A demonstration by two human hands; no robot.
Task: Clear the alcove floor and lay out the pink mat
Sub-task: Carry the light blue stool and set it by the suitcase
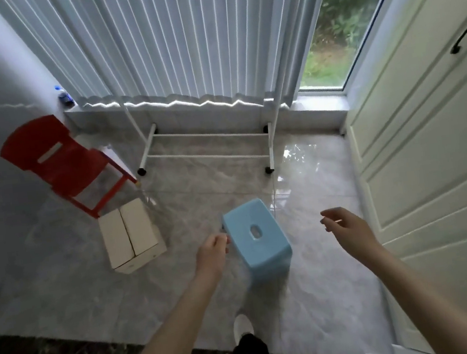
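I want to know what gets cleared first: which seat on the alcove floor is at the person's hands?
The blue stool, by the left hand; the red chair stands far off by the wall.

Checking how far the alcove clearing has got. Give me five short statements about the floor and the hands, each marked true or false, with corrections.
1. The left hand grips the blue stool at its edge. True.
2. The right hand holds the cardboard box. False: it is free, fingers relaxed, right of the stool.
3. The red chair stands against the left wall. True.
4. The pink mat is spread on the floor. False: no mat is in view.
5. The white rack lies by the door. False: it stands before the curtain.
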